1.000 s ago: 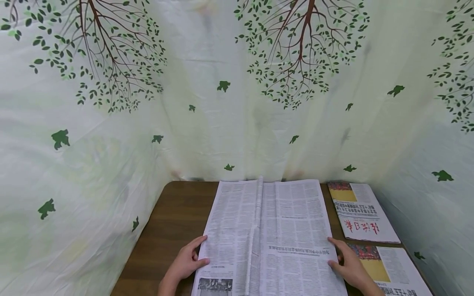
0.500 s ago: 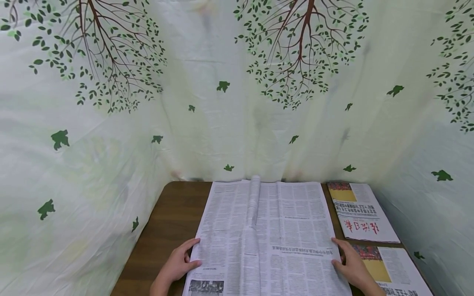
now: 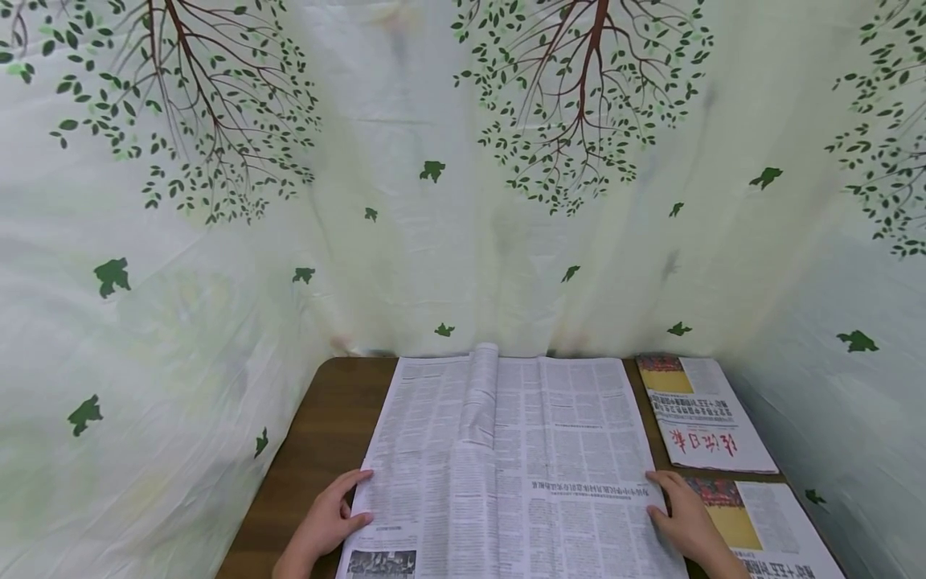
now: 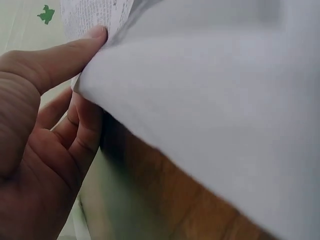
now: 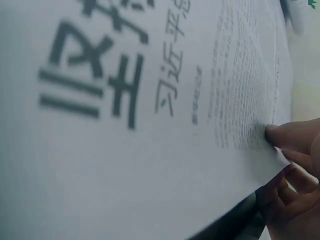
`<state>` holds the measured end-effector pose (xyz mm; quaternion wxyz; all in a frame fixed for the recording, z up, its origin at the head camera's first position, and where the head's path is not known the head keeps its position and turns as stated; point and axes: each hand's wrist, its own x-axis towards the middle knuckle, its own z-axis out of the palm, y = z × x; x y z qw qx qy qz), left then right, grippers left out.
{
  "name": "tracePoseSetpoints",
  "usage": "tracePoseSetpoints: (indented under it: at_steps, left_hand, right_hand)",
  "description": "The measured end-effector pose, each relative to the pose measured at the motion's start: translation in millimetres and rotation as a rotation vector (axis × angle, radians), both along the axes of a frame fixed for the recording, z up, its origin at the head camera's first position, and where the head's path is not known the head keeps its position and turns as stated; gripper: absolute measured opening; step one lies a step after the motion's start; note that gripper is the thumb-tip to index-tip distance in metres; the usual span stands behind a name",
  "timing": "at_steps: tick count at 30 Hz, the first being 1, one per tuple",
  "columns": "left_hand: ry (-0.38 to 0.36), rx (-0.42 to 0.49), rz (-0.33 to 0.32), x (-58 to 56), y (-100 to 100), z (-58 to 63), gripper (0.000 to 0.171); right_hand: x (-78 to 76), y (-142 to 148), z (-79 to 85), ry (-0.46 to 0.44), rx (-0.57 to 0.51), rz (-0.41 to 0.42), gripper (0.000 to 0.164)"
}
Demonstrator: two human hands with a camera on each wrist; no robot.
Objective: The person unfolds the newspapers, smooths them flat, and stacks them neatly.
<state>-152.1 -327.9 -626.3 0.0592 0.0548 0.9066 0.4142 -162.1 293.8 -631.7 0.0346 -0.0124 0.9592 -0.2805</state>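
Note:
A spread newspaper (image 3: pixel 579 450) lies across the table with a raised, curled fold running down its middle. My left hand (image 3: pixel 327 519) pinches its left edge; in the left wrist view the thumb (image 4: pixel 65 60) presses on top of the sheet and the curled fingers are underneath. On the opposite edge my right hand (image 3: pixel 683 515) pinches the paper the same way, its thumb (image 5: pixel 290 136) on the printed side in the right wrist view. The newspaper's near end runs out of the head view at the bottom.
Two folded newspapers lie along the right side: one (image 3: pixel 712 426) farther back, another (image 3: pixel 784 531) nearer, partly behind my right hand. Brown tabletop (image 3: pixel 318 434) shows at the left. A pale curtain (image 3: pixel 506 265) printed with trees and leaves hangs around the table.
My left hand has moved left with the newspaper's left edge, so the sheet spreads wider. The middle fold has shifted left and widened. My right hand stays nearly in place.

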Motion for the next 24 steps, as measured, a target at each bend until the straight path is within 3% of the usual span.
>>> tracePoseSetpoints:
  at_steps: [9,13,20,22,24]
  left_hand:
    - [-0.009,-0.045,0.088,5.1,-13,1.5,0.071]
    - [-0.012,-0.105,0.104,5.4,-19,1.9,0.067]
    - [0.057,-0.251,0.053,9.8,-28,4.1,0.051]
    - [0.064,-0.271,0.036,11.2,-30,5.1,0.049]
    - [0.064,-0.294,0.026,11.6,-33,5.0,0.045]
  right_hand:
    - [3.6,-3,0.9,0.046,0.07,-0.001,0.056]
    - [4.2,-5,6.5,0.079,0.115,0.007,0.049]
    - [6.4,-10,9.0,0.131,0.105,0.079,0.034]
    - [6.7,-11,8.1,0.1,0.086,0.106,0.037]
    - [6.7,-12,6.7,0.056,0.072,0.124,0.05]
